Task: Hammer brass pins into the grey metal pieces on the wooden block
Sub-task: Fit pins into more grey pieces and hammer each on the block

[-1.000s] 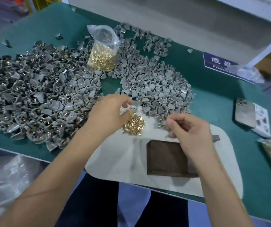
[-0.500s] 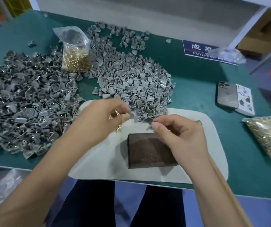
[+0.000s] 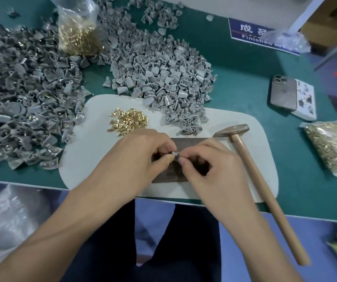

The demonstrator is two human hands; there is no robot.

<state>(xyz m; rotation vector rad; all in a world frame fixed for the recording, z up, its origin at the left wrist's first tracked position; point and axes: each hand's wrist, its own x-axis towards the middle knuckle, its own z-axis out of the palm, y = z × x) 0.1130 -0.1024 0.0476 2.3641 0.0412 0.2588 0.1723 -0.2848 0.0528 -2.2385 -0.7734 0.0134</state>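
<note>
Beside one dark wooden block (image 3: 186, 142): one wooden-handled hammer (image 3: 257, 174), two clear bags of brass pins (image 3: 78, 33) (image 3: 330, 147), two phones (image 3: 283, 92) (image 3: 306, 100), two hands (image 3: 141, 153) (image 3: 210, 161).

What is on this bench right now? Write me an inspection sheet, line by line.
Surface: green bench with a white mat at the front edge.
Job's things: wooden block on the mat; loose brass pins beside it; grey pieces heaped behind; hammer lying at the right, unheld.
Clutter: pin bags, phone.
Hands: left hand and right hand pinch a small grey piece together over the block.
Cables: nothing seen.
Surroundings: blue sign, cardboard box.
</note>
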